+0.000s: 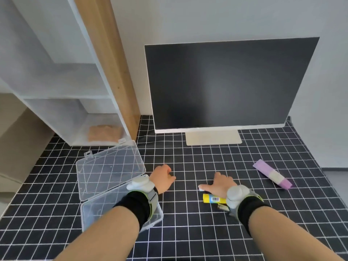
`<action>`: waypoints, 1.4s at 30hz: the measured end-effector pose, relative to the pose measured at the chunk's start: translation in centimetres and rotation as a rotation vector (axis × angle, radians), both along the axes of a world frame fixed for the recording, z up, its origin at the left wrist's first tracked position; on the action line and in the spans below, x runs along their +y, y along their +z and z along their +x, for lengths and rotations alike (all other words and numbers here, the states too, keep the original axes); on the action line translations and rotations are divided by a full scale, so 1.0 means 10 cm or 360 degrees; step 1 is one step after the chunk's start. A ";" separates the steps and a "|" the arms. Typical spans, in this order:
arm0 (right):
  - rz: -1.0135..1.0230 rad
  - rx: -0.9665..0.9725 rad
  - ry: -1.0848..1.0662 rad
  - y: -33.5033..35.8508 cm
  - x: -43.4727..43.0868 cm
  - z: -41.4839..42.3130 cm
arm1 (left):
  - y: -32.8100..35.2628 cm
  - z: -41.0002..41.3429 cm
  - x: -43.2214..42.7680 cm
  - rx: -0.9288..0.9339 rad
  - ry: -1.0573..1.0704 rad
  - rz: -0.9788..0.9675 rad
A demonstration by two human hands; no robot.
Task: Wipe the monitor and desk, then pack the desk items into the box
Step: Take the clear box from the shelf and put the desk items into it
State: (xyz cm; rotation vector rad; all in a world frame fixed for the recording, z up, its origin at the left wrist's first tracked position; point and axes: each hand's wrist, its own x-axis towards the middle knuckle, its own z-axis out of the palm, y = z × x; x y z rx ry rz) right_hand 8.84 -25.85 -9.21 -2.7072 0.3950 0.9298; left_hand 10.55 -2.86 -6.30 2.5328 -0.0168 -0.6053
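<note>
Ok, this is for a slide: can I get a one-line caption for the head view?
Left hand and right hand on the checked desk, open clear box at left, dark monitor behind.

left hand and right hand rest on the desk
</note>
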 end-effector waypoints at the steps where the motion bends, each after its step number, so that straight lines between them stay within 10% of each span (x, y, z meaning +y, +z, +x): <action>1: -0.0025 0.0007 0.0026 -0.03 0.00 0.03 | -0.05 0.04 -0.06 0.0032 -0.0010 0.0039; 24: 0.0113 0.0100 -0.0004 -0.32 -0.17 0.30 | -0.54 0.36 -0.13 0.0136 0.0222 0.0195; 42: -0.0153 0.0047 -0.0022 -0.06 0.29 0.30 | 0.16 -0.33 0.62 -0.0008 0.0888 -0.0972</action>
